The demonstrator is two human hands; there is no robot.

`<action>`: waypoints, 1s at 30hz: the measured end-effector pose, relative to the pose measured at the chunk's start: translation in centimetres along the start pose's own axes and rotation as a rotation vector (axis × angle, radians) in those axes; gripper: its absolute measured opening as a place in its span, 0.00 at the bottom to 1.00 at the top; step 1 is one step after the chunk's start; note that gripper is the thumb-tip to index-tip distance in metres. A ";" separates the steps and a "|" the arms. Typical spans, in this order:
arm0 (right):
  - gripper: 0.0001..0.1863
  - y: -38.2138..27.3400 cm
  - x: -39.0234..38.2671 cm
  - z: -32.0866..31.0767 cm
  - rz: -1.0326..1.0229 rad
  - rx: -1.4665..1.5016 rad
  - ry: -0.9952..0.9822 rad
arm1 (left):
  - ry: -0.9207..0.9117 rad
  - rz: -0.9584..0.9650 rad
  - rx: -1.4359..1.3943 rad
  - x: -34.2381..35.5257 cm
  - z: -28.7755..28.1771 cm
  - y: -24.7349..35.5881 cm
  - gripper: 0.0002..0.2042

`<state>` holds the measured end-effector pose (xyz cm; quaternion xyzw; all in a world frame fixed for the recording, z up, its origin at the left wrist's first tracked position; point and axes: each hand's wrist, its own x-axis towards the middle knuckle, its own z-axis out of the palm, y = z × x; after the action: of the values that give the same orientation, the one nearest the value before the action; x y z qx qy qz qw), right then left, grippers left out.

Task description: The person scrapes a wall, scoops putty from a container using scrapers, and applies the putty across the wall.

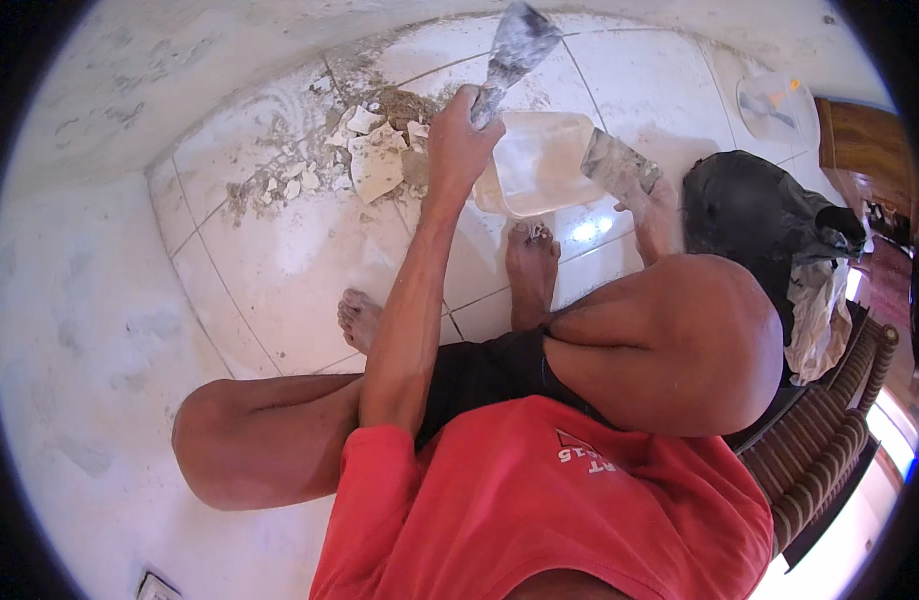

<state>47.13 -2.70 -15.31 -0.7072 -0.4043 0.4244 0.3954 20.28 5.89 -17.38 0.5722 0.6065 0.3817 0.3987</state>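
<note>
My left hand (461, 140) is closed round the handle of a putty knife (519, 48), whose broad, plaster-smeared blade points up and away. A white rectangular plastic tub (532, 208) stands on the floor just right of that hand, with whitish residue inside. At the tub's right side my right hand (661, 212) grips a flat rectangular plate (611, 160), grey and mottled with plaster. Whether the plate touches the tub's rim, I cannot tell. My bare feet are on the tiles in front of the tub.
Broken plaster pieces (377, 160) and dusty debris lie left of the tub. A black plastic bag (739, 205) sits to the right, near a woven chair (819, 450). Farther back are a translucent container (801, 110) and brown wooden furniture (864, 145). A patchy wall (69, 330) runs along the left.
</note>
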 end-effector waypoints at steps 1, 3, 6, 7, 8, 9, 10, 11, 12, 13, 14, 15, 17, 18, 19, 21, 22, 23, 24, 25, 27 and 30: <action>0.18 -0.5 -0.3 0.1 0.006 -0.115 -0.045 | -0.010 0.061 0.041 0.0 -0.2 0.3 0.17; 0.18 -1.5 -0.7 1.0 0.010 -0.179 -0.052 | -0.021 0.070 0.081 -0.4 -0.1 0.3 0.17; 0.19 2.8 1.8 0.8 -0.306 -0.439 -0.004 | -0.023 0.080 0.072 -1.4 0.9 -0.6 0.15; 0.19 3.3 2.2 1.3 -0.621 -0.626 0.032 | -0.011 0.064 0.036 -2.1 1.1 -1.3 0.14; 0.19 3.7 2.5 1.2 -0.619 -0.630 0.029 | -0.012 0.060 0.033 -2.5 1.4 -2.0 0.14; 0.19 2.3 2.3 2.8 -0.449 -0.694 -0.104 | 0.016 0.053 0.012 -3.2 1.0 -3.0 0.14; 0.19 1.4 2.2 3.5 -0.280 -0.760 -0.225 | 0.042 0.056 -0.017 -3.5 0.8 -3.5 0.15; 0.19 1.7 2.3 4.0 -0.283 -0.760 -0.237 | 0.049 0.047 -0.014 -3.7 0.5 -4.0 0.15; 0.17 2.5 2.9 4.0 -0.324 -0.890 -0.240 | 0.035 0.041 -0.018 -3.5 0.6 -4.3 0.16; 0.15 3.1 3.3 4.2 -0.368 -1.018 -0.245 | 0.023 0.034 -0.018 -3.4 0.6 -4.7 0.17; 0.15 3.6 3.9 4.4 -0.372 -1.022 -0.251 | 0.029 0.030 -0.021 -3.4 0.9 -5.0 0.17; 0.13 4.1 4.4 4.4 -0.412 -1.031 -0.245 | 0.059 0.034 -0.063 -3.5 1.5 -5.1 0.17; 0.13 5.1 5.6 4.5 -0.455 -1.045 -0.244 | 0.094 0.034 -0.110 -3.6 2.2 -5.5 0.17; 0.13 5.5 5.8 4.7 -0.509 -1.046 -0.226 | 0.067 0.019 -0.117 -3.7 2.4 -5.7 0.17; 0.13 5.9 6.0 4.7 -0.564 -1.047 -0.207 | 0.038 0.004 -0.125 -3.9 2.6 -5.9 0.17; 0.13 6.5 5.7 5.9 -0.495 -1.006 -0.189 | 0.081 0.041 -0.142 -3.8 2.8 -6.9 0.16; 0.13 6.4 5.4 6.6 -0.427 -0.958 -0.164 | 0.122 0.085 -0.151 -3.9 2.7 -7.6 0.16; 0.13 6.3 5.0 7.0 -0.426 -0.959 -0.176 | 0.127 0.074 -0.149 -4.3 2.7 -8.2 0.16; 0.12 6.4 4.9 6.7 -0.507 -0.992 -0.167 | 0.110 0.061 -0.162 -4.2 2.9 -7.9 0.16; 0.11 6.5 5.0 6.6 -0.546 -1.012 -0.164 | 0.093 0.047 -0.173 -4.2 3.1 -7.6 0.16; 0.10 6.2 4.8 7.0 -0.514 -1.090 -0.188 | 0.115 0.037 -0.174 -4.0 3.4 -7.3 0.16; 0.10 6.0 1.9 10.4 -0.463 -1.023 -0.251 | 0.117 0.004 -0.177 -4.5 2.9 -7.8 0.17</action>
<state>39.57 -0.84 -24.63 -0.6458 -0.7461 0.1579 0.0349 20.06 1.01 -25.50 0.5126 0.5916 0.4673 0.4110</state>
